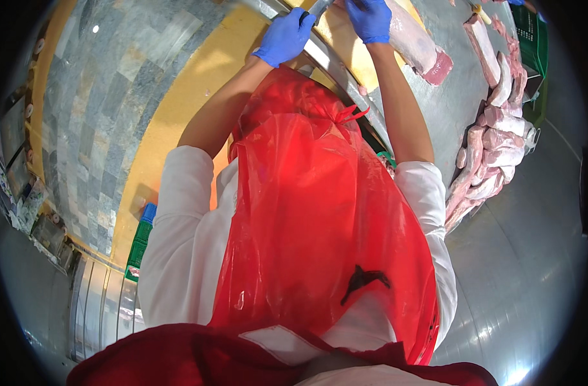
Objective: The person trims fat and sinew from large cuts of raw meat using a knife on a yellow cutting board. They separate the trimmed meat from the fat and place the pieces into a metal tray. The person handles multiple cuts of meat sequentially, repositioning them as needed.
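Observation:
My left hand (284, 37), in a blue glove, is closed round the black handle (305, 18) of what looks like a knife. Its grey blade (320, 7) slants up to the right and leaves the picture at the upper edge. Close by on the right is my right hand (373, 22), also blue-gloved; the upper edge cuts off its fingers, so its grip is hidden. Beside that wrist, a long pale pink piece of meat (416, 42) with a darker red cut end lies partly over a yellowish cutting board (350, 51).
A metal worktable (458, 96) stretches to the right, its rail (338, 67) running before my apron (307, 193). Many meat strips (493, 148) are heaped along its far right side. Green crates (532, 38) stand at the upper right, another green crate (137, 246) at lower left.

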`<state>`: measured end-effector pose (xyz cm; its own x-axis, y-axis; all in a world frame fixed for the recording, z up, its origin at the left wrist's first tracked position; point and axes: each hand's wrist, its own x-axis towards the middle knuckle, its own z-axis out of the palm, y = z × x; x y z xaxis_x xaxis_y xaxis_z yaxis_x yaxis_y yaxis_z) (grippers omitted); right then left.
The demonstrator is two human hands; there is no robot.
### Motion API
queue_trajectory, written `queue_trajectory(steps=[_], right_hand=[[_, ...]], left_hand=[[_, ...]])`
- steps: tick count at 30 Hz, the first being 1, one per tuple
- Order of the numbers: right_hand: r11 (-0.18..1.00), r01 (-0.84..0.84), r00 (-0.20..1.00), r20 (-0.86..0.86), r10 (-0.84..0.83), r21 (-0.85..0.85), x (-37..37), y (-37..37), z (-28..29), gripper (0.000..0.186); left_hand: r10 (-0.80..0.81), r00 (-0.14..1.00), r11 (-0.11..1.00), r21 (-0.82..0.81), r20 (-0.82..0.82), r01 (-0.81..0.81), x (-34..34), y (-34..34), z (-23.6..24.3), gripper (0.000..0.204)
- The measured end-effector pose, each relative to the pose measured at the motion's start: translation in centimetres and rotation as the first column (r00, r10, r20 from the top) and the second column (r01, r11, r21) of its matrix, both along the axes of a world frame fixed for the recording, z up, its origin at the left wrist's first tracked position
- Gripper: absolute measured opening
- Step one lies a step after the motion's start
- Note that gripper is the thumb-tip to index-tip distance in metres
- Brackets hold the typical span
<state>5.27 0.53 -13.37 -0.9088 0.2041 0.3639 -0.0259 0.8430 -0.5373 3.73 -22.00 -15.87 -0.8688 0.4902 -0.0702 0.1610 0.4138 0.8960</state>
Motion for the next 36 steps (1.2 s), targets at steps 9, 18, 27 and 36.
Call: queue_trajectory(steps=[9, 18, 27, 36], right_hand=[[0.854, 0.367, 0.929, 0.203, -0.311, -0.369, -1.2, -1.7, -0.2, 0.021], [0.846, 0.364, 0.894, 0.403, -0.199, -0.39, -2.5, 0.5, 0.0, 0.021], [0.753, 0.443, 0.838, 0.524, -0.153, -0.487, -2.4, 0.9, 2.9, 0.021], [0.65, 0.39, 0.871, 0.49, -0.031, -0.652, -3.4, 5.6, 1.0, 0.018]], left_hand=[[0.027, 0.999, 0.995, -0.099, -0.02, -0.029, 0.3, 1.7, 0.1, 0.038], [-0.017, 0.998, 0.967, -0.257, -0.058, 0.001, 0.0, 2.7, -0.1, 0.036], [-0.068, 0.998, 0.956, -0.287, -0.015, 0.06, 4.2, 0.7, 0.5, 0.039], [0.025, 0.997, 0.994, -0.107, -0.068, -0.032, 1.7, 6.1, -0.7, 0.037]])
